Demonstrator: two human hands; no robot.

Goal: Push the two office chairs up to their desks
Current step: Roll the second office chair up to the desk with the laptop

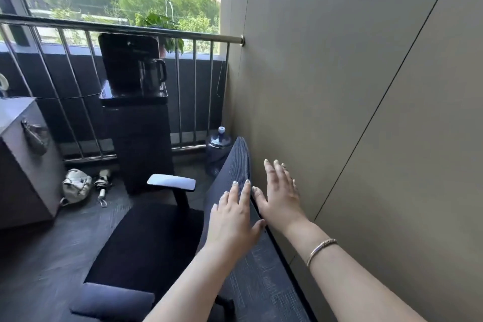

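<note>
Two bare hands, mine, reach forward over one office chair. Near item: the chair's near armrest, padded, at the bottom left. Next: black seat cushion, mid-left, with the mesh backrest rising along its right side, close against the grey wall panel.

My left hand: fingers spread flat, palm down on the inner face of the backrest, gripping nothing. My right hand: fingers spread and extended at the backrest's top edge, next to the wall; whether it touches the chair I cannot tell; nothing held. A bracelet sits on the right wrist.

Farther: far armrest, pale pad on a black post. Left: corner of a grey cabinet or desk; I cannot tell which. On the floor beyond it: a pale bag and a folded umbrella, side by side.

Farther still: a tall black water dispenser carrying a jug, and a blue water bottle on the floor to its right, behind the backrest. Farthest: metal railing, a potted plant, window, trees.
</note>
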